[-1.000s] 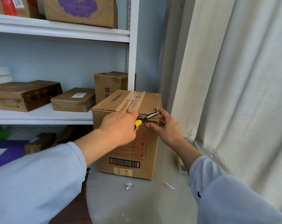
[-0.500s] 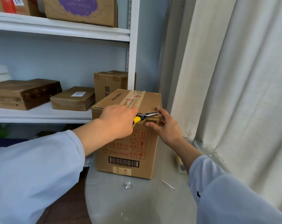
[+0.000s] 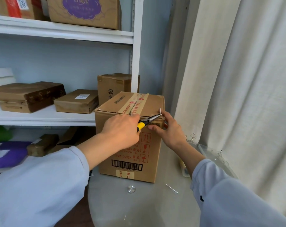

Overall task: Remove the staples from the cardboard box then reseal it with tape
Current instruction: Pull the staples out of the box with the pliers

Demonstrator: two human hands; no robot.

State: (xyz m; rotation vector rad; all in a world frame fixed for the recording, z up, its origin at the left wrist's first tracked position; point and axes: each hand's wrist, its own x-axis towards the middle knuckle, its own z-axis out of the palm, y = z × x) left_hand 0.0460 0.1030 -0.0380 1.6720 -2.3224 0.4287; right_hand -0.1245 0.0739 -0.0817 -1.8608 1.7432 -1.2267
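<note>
Pliers at the box's top corner
Left hand (image 3: 121, 131) grips yellow-handled pliers (image 3: 148, 120) beside a raised staple (image 3: 159, 110); right hand (image 3: 169, 128) steadies the cardboard box (image 3: 130, 161)

Round glass table (image 3: 148, 208): cardboard box (image 3: 130, 154), loose staple (image 3: 171, 188), metal stud (image 3: 131, 189).
</note>
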